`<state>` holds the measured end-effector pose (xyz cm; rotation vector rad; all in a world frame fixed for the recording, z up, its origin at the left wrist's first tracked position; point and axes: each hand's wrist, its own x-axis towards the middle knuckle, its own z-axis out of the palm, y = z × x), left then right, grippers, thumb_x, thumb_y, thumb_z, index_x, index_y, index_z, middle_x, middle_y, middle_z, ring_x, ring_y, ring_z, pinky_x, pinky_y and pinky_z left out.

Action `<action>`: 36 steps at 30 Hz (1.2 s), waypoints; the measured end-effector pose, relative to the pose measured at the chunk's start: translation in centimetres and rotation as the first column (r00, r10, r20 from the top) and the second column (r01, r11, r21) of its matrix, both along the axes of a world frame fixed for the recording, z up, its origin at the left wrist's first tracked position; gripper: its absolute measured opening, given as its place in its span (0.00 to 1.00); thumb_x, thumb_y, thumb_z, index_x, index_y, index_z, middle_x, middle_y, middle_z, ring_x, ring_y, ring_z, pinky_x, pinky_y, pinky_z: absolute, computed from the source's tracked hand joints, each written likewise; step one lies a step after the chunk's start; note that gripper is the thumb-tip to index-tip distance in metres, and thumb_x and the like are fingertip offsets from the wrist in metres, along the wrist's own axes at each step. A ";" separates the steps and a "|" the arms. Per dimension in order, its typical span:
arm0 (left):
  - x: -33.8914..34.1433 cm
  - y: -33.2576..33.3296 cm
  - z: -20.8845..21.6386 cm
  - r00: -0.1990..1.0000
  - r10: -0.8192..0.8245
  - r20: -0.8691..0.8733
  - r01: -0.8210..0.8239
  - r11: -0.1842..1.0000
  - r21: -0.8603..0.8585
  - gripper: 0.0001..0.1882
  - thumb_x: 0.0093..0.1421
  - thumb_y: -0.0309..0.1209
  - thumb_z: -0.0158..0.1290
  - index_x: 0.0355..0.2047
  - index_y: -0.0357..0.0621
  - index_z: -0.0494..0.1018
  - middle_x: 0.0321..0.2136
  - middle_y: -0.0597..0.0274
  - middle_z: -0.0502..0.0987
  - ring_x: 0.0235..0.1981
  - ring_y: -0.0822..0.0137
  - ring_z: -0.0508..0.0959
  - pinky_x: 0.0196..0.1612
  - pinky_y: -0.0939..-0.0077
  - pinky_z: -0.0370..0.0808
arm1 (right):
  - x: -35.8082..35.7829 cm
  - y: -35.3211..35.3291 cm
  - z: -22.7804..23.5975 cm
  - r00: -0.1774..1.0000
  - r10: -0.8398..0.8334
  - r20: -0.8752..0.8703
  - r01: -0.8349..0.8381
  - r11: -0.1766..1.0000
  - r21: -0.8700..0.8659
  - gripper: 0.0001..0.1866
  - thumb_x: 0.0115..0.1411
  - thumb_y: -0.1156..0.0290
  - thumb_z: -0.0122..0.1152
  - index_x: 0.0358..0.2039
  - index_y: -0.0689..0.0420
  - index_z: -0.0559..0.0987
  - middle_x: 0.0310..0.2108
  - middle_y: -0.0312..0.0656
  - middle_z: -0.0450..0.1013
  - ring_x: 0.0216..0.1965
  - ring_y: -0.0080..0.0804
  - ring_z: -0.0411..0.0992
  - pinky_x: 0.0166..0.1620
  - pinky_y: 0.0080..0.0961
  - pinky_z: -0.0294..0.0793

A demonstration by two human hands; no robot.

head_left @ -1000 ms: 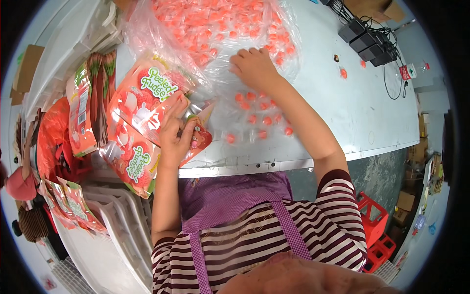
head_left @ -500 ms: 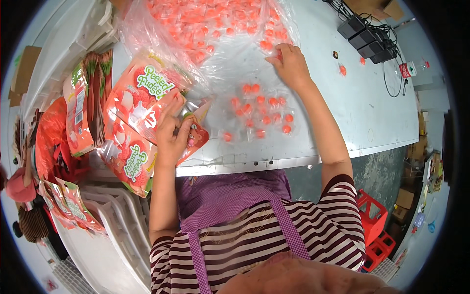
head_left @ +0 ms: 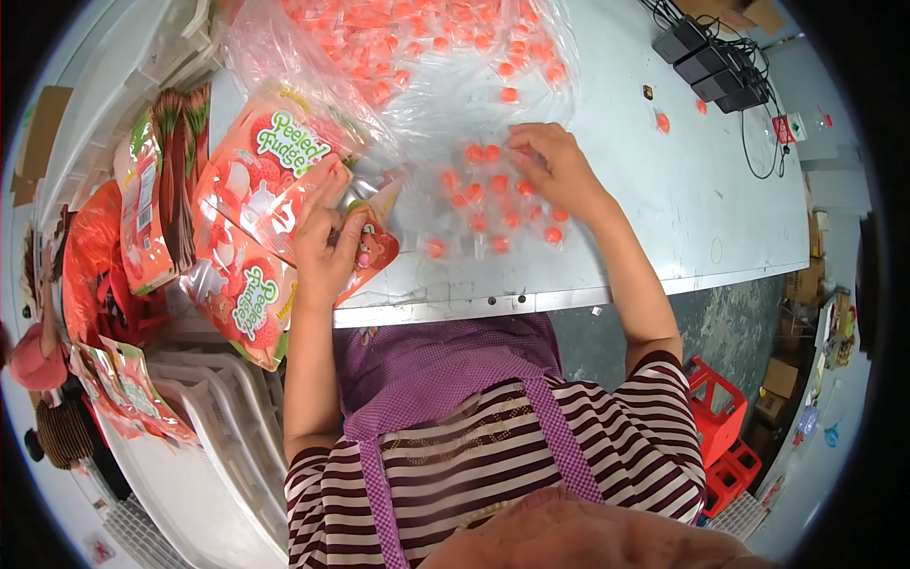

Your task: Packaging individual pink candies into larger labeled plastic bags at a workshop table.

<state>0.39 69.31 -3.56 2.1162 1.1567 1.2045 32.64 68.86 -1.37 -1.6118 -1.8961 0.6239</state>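
Observation:
My left hand (head_left: 327, 242) is closed on the edge of a pink-red candy pouch (head_left: 374, 248), whose silvery inside shows beside the thumb. It lies over other flat printed pouches (head_left: 237, 218) at the table's left front. My right hand (head_left: 559, 175) hovers at the upper right edge of a small group of clear-wrapped orange-red candies (head_left: 500, 183). Its fingers are bent, with the thumb apart from them, and I see nothing held. Behind, a large heap of the same candies (head_left: 379, 47) lies on a clear plastic sheet (head_left: 445, 90); one loose candy (head_left: 509, 95) sits near its front.
Standing pouches (head_left: 152, 209) and a red plastic bag (head_left: 90, 256) are at the left, above stacked white trays (head_left: 199, 408). Black power adapters (head_left: 711, 66) with cables sit at the far right of the table (head_left: 664, 209). Red stools (head_left: 716, 417) stand below on the right.
My right hand has moved from the front of the large heap toward me, to the small group of candies. My left hand keeps its hold on the pouch. The view has shifted slightly.

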 end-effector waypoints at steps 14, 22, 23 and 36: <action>-0.5 -0.7 -1.2 0.986 0.069 0.155 -0.009 0.935 -0.355 0.11 0.49 0.22 0.57 0.20 0.37 0.64 0.54 0.43 0.66 0.57 0.50 0.65 0.55 0.64 0.64 | -7.0 -2.5 -1.0 0.889 0.091 0.448 -0.204 0.956 0.209 0.28 0.45 0.50 0.63 0.48 0.43 0.72 0.57 0.43 0.59 0.56 0.48 0.57 0.57 0.49 0.52; 0.1 -0.9 3.2 0.997 -0.056 -0.061 0.051 0.995 -0.088 0.07 0.45 0.24 0.60 0.24 0.39 0.71 0.57 0.45 0.63 0.58 0.49 0.62 0.57 0.62 0.60 | -6.9 -2.3 -2.0 0.886 0.086 0.456 -0.275 0.889 0.367 0.09 0.48 0.63 0.63 0.29 0.49 0.74 0.34 0.37 0.68 0.35 0.35 0.66 0.37 0.35 0.65; 0.5 -0.9 4.0 0.993 -0.056 -0.101 0.056 0.998 0.005 0.08 0.44 0.25 0.61 0.24 0.39 0.72 0.57 0.45 0.63 0.58 0.49 0.62 0.57 0.62 0.61 | -6.8 -2.3 -2.1 0.886 0.085 0.456 -0.286 0.873 0.394 0.08 0.47 0.65 0.63 0.27 0.50 0.74 0.29 0.36 0.68 0.31 0.35 0.67 0.34 0.34 0.66; 3.9 -1.0 4.9 0.953 -0.147 -0.265 0.143 0.989 -0.035 0.09 0.44 0.27 0.61 0.27 0.42 0.74 0.56 0.42 0.63 0.59 0.46 0.60 0.57 0.60 0.59 | -8.9 -0.8 6.3 0.347 -0.417 -0.840 0.250 0.905 -0.345 0.11 0.59 0.63 0.56 0.26 0.57 0.73 0.25 0.35 0.71 0.16 0.19 0.62 0.21 0.19 0.65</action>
